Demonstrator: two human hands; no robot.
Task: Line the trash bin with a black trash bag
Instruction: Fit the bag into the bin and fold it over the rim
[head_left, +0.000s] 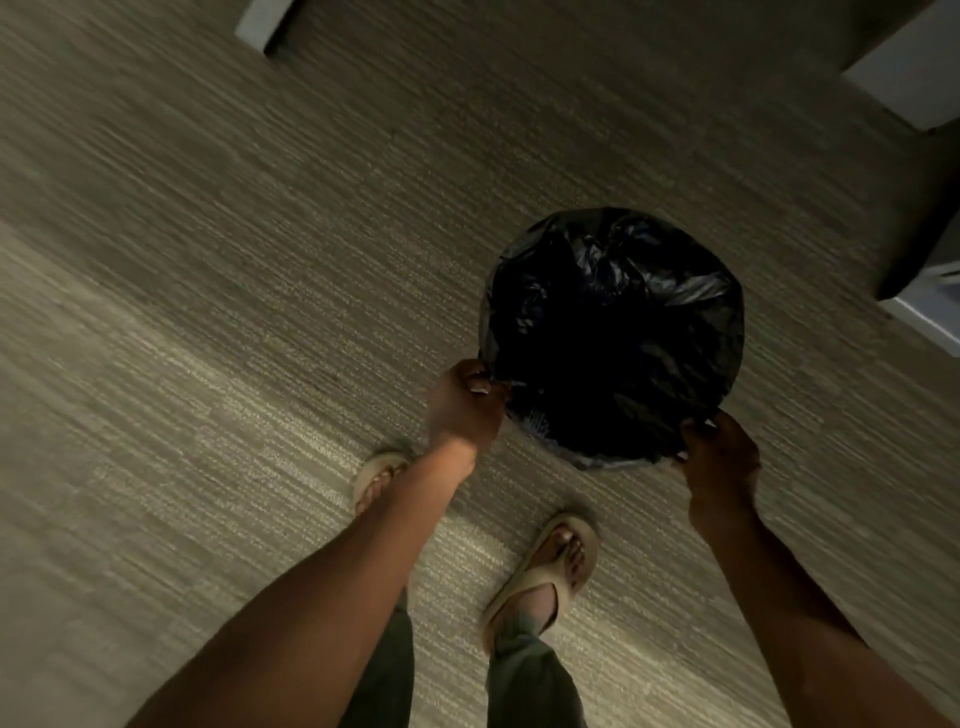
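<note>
A round trash bin stands on the carpet just ahead of my feet, seen from straight above. The black trash bag covers its whole opening and is folded over the rim, so the bin itself is hidden beneath the plastic. My left hand pinches the bag's edge at the near left of the rim. My right hand grips the bag's edge at the near right of the rim.
Grey-beige striped carpet covers the floor. White furniture bases or wall corners sit at the top left, top right and right edge. My feet in beige sandals stand just behind the bin.
</note>
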